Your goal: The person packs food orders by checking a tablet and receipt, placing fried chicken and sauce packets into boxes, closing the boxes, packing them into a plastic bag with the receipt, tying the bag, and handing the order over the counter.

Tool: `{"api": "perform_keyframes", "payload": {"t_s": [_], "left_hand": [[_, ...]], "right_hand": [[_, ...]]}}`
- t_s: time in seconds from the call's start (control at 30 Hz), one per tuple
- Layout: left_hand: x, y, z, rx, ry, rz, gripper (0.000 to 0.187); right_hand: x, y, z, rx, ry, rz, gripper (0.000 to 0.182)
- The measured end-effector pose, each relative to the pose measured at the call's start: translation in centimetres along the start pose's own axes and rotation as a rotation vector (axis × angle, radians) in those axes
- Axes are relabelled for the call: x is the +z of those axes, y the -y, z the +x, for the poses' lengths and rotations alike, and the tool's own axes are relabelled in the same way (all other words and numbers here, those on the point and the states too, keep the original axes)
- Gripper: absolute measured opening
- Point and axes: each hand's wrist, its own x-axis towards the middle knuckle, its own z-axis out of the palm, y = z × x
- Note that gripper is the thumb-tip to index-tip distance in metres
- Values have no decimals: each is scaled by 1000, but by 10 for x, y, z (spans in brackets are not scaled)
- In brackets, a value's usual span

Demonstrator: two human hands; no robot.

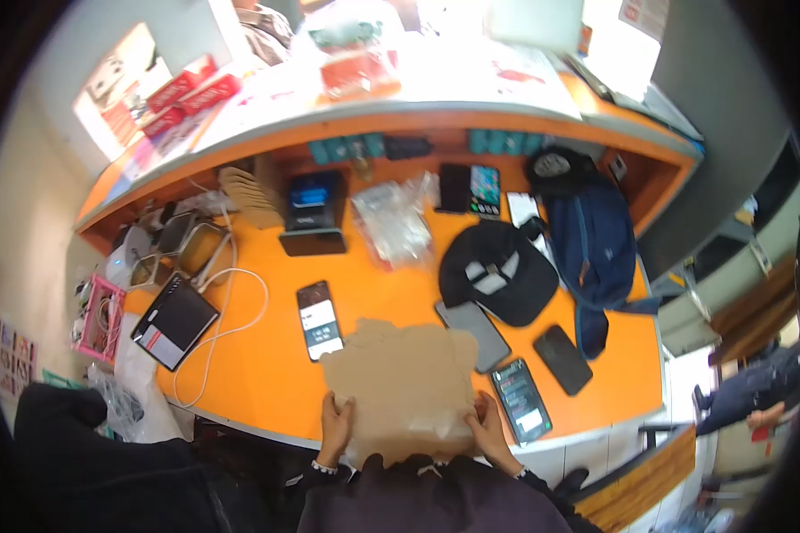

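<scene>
While both hands grip it, the cardboard piece lies flat at the near edge of the orange tabletop, left hand closed on its left side, right hand on its right, between two phones.

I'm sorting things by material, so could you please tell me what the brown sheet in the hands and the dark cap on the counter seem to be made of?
The brown sheet looks like cardboard or thick paper: matte tan, with ragged torn edges, held by the left hand and right hand. The cap appears to be black fabric, soft and dull, with a pale patch; the weave is too small to tell.
</scene>
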Motion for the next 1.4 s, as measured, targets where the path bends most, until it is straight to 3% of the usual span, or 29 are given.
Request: {"api": "perform_keyframes", "payload": {"t_s": [0.1,0.2,0.3,0.33,0.4,0.43,0.47,0.5,0.53,0.57,0.6,0.67,0.73,0.77,0.8,0.83,0.87,0.9,0.93,0.97,1.03,1.1,1.13,1.23,1.3,1.37,1.4], "left_hand": [[14,11,-3,205,-216,109,45],[13,14,-1,200,-200,158,46],[10,-1,-3,246,-172,167,44],[10,2,0,395,-255,272,40],[1,-4,3,316,-228,316,37],[-5,-7,6,277,-211,339,35],[-8,-6,9,392,-308,314,26],[-15,-11,11,328,-295,262,25],[-23,-16,9,259,-279,211,25],[-31,-18,10,189,-258,157,26],[-35,-13,16,280,-340,273,32],[-41,-4,21,338,-412,223,33],[-43,-10,21,403,-462,234,35],[-46,-12,27,414,-463,191,36],[-48,-7,32,425,-462,150,38],[-50,2,33,426,-459,111,39],[-48,11,37,383,-521,81,39],[-45,22,40,423,-525,99,36],[-43,34,42,464,-538,115,33],[-42,38,47,501,-557,128,30],[-42,29,47,438,-574,23,35],[-42,34,46,431,-574,-14,32],[-41,40,50,468,-567,-4,26],[-43,40,49,464,-509,14,24],[-49,25,47,413,-477,16,29],[-49,12,38,337,-470,8,33],[-48,11,37,329,-472,-24,34]], "right_hand": [[-13,36,13,106,225,141,50],[-12,40,15,131,209,-51,45],[0,26,17,57,138,144,40],[-1,15,21,50,170,99,38],[-9,0,34,44,228,9,33],[-18,-1,49,66,348,-152,32],[-30,1,63,87,460,-316,31],[-33,8,69,112,567,-481,31],[-32,90,63,-73,766,-779,33],[-37,98,83,-181,768,-681,33],[-43,106,103,-286,765,-583,33],[-29,213,129,-747,429,-612,32],[7,323,172,-1126,79,-508,45],[20,373,204,-959,98,-322,52],[31,414,242,-1373,-349,-762,58],[42,448,307,-1384,-457,-803,69],[65,489,314,-1156,-414,-795,83],[87,520,323,-864,-450,-978,95],[106,534,336,-755,-440,-929,102],[121,547,340,-676,-445,-875,92],[135,561,373,-799,-490,-879,68],[137,574,394,-832,-316,-669,41],[140,571,401,-964,-480,-609,30],[123,575,383,-894,-60,127,34],[100,576,329,-1008,267,21,38],[68,577,290,-1188,296,-155,40],[50,576,292,-1097,390,0,44]]}}
